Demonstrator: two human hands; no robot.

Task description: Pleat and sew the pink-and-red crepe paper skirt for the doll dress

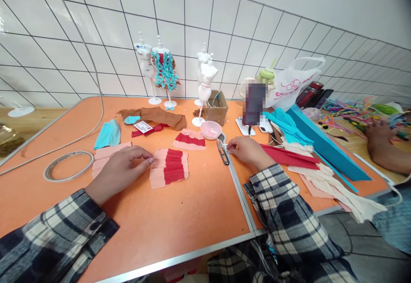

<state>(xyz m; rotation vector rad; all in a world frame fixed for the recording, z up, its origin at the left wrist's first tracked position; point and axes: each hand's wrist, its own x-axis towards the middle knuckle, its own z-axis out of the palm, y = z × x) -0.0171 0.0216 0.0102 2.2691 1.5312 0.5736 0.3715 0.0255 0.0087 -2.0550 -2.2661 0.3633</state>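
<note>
My left hand [123, 169] is at the left edge of a pink fabric-like piece with a gathered red band [175, 165]; thumb and forefinger close on that edge. My right hand [248, 151] is closed in a pinch just right of the thread snips [222, 152]; whatever its fingertips hold is too small to make out. A similar pink and red piece [190, 139] lies farther back, next to a pink bowl [211, 129]. Plain pink pieces [109, 152] lie partly behind my left hand, and a folded red strip [289, 156] lies right of my right hand.
A tape roll [48, 172] and light blue piece [108, 134] lie left. Brown material [157, 116], small white mannequins [208, 75] and a cardboard box [217, 107] are behind. At right are a phone [254, 103], plastic bag [289, 84] and another person's hand [380, 131].
</note>
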